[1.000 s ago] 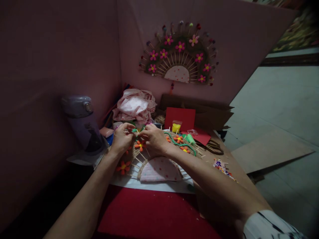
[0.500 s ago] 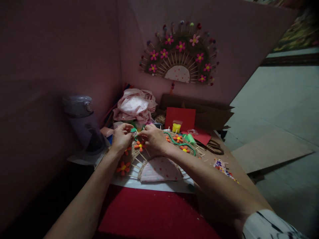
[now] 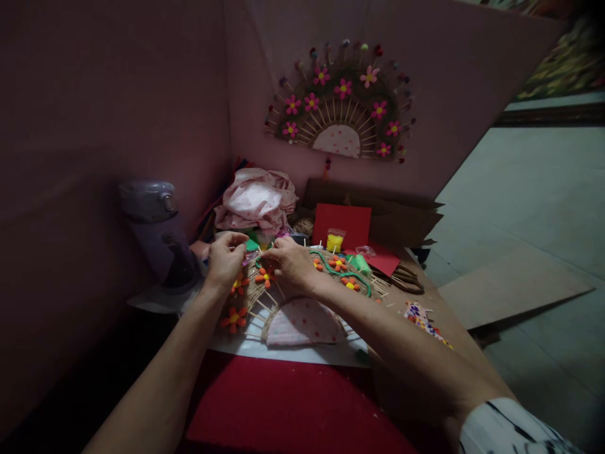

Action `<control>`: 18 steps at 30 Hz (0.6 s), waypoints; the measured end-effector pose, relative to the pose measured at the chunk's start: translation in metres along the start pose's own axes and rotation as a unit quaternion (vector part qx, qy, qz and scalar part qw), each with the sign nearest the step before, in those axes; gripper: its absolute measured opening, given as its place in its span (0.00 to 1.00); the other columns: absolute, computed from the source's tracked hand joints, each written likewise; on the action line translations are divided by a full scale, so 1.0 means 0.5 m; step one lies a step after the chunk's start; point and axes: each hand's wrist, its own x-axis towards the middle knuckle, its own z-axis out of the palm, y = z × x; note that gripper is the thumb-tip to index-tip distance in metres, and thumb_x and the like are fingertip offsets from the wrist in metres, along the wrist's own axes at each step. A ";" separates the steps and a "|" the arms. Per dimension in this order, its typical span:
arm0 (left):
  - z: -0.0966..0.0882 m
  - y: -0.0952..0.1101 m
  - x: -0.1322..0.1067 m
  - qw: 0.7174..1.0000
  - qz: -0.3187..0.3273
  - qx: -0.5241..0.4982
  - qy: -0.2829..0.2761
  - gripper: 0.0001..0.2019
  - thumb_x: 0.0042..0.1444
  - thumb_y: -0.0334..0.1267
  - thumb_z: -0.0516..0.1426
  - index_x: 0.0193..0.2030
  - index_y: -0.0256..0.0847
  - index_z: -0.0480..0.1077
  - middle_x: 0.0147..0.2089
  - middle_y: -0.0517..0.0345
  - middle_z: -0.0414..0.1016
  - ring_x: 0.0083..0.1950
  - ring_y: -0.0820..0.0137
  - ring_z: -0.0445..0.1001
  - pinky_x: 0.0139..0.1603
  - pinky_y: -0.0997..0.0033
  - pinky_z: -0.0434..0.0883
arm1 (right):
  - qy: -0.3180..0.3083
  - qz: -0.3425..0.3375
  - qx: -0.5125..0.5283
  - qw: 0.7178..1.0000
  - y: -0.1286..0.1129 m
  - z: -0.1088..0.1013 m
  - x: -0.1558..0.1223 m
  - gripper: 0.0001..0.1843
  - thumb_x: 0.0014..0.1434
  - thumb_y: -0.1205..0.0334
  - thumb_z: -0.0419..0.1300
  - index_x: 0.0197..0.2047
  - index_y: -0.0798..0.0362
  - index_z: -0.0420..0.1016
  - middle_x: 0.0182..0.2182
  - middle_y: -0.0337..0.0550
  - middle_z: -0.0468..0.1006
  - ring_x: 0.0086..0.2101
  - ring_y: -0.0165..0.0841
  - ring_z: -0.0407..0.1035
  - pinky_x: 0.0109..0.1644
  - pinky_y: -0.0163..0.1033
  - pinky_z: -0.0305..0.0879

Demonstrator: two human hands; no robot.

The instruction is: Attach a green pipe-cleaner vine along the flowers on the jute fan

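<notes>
Left hand [image 3: 225, 260] shifted slightly left; fan [image 3: 302, 323] lies beneath right hand [image 3: 292, 263]. Fingers curled; I can't tell either grip.

The one view looks from the wearer's head, forward and down over both bare forearms [image 3: 170, 359], near a half-round tan twine fan [image 3: 305, 321] with orange flowers [image 3: 234, 320], facing a dull pink upright panel [image 3: 435, 69].
</notes>
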 end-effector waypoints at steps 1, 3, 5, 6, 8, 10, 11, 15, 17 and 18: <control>-0.001 0.002 0.000 1.000 0.004 0.002 0.008 0.10 0.40 0.35 0.54 0.31 0.37 0.72 0.27 0.58 0.72 0.28 0.71 0.69 0.29 0.73 0.66 | 0.000 -0.002 -0.002 1.000 0.000 0.000 0.000 0.11 0.58 0.60 0.57 0.43 0.43 0.77 0.34 0.43 0.71 0.38 0.35 0.60 0.32 0.36 0.52; -0.003 0.007 -0.001 1.000 0.014 0.000 0.023 0.10 0.42 0.35 0.53 0.31 0.38 0.72 0.26 0.60 0.71 0.26 0.72 0.67 0.28 0.74 0.65 | -0.002 -0.003 -0.002 1.000 -0.001 0.000 0.000 0.11 0.58 0.59 0.57 0.44 0.43 0.77 0.34 0.43 0.71 0.38 0.35 0.60 0.32 0.37 0.52; -0.005 0.012 -0.003 0.999 0.029 -0.015 0.032 0.09 0.43 0.36 0.53 0.31 0.38 0.72 0.24 0.61 0.69 0.24 0.73 0.65 0.26 0.75 0.63 | -0.005 0.001 0.001 1.000 -0.001 0.001 0.001 0.11 0.58 0.59 0.57 0.44 0.43 0.77 0.35 0.43 0.71 0.38 0.35 0.60 0.32 0.37 0.52; -0.006 0.014 -0.005 0.998 0.036 -0.025 0.034 0.09 0.45 0.37 0.53 0.31 0.39 0.71 0.23 0.62 0.68 0.23 0.74 0.64 0.25 0.75 0.62 | -0.005 0.003 0.003 1.000 -0.001 0.002 0.001 0.11 0.59 0.59 0.57 0.44 0.43 0.77 0.35 0.43 0.71 0.38 0.35 0.60 0.32 0.36 0.52; -0.008 0.019 -0.009 0.997 0.052 -0.033 0.038 0.08 0.47 0.41 0.54 0.29 0.39 0.70 0.21 0.64 0.65 0.22 0.74 0.62 0.24 0.75 0.61 | -0.002 0.001 0.012 1.000 -0.001 0.004 0.002 0.12 0.59 0.59 0.57 0.45 0.44 0.76 0.35 0.43 0.71 0.37 0.34 0.60 0.33 0.36 0.53; -0.009 0.024 -0.013 0.997 0.068 -0.005 0.048 0.11 0.48 0.45 0.55 0.25 0.40 0.68 0.20 0.64 0.63 0.22 0.75 0.61 0.24 0.75 0.60 | 0.005 -0.003 0.018 1.000 -0.001 0.004 0.002 0.13 0.59 0.58 0.57 0.46 0.44 0.76 0.34 0.43 0.71 0.37 0.34 0.61 0.33 0.36 0.53; -0.010 0.025 -0.016 0.996 0.075 0.022 0.051 0.12 0.48 0.46 0.56 0.23 0.40 0.66 0.20 0.64 0.63 0.22 0.75 0.61 0.25 0.75 0.59 | 0.009 -0.004 0.020 1.000 -0.001 0.003 0.003 0.13 0.58 0.59 0.57 0.47 0.45 0.76 0.34 0.43 0.71 0.37 0.35 0.61 0.33 0.37 0.53; -0.013 0.028 -0.023 0.982 0.092 0.164 0.028 0.11 0.44 0.44 0.59 0.22 0.41 0.65 0.21 0.63 0.67 0.25 0.73 0.65 0.27 0.74 0.60 | 0.018 0.004 0.032 0.999 0.000 -0.005 0.005 0.15 0.56 0.62 0.59 0.47 0.48 0.75 0.35 0.43 0.71 0.38 0.35 0.61 0.36 0.37 0.55; -0.014 0.029 -0.025 0.969 0.092 0.231 -0.009 0.07 0.44 0.42 0.59 0.25 0.42 0.69 0.24 0.60 0.72 0.27 0.70 0.69 0.28 0.73 0.60 | 0.016 0.014 0.040 0.999 0.001 -0.014 0.004 0.14 0.56 0.61 0.59 0.47 0.49 0.76 0.35 0.43 0.71 0.38 0.35 0.61 0.36 0.36 0.56; -0.015 0.030 -0.027 0.961 0.090 0.261 -0.029 0.06 0.45 0.42 0.59 0.26 0.43 0.71 0.26 0.59 0.74 0.29 0.68 0.70 0.28 0.72 0.60 | 0.014 0.020 0.044 0.999 0.002 -0.018 0.003 0.14 0.56 0.61 0.59 0.46 0.49 0.76 0.35 0.43 0.71 0.38 0.35 0.61 0.37 0.36 0.56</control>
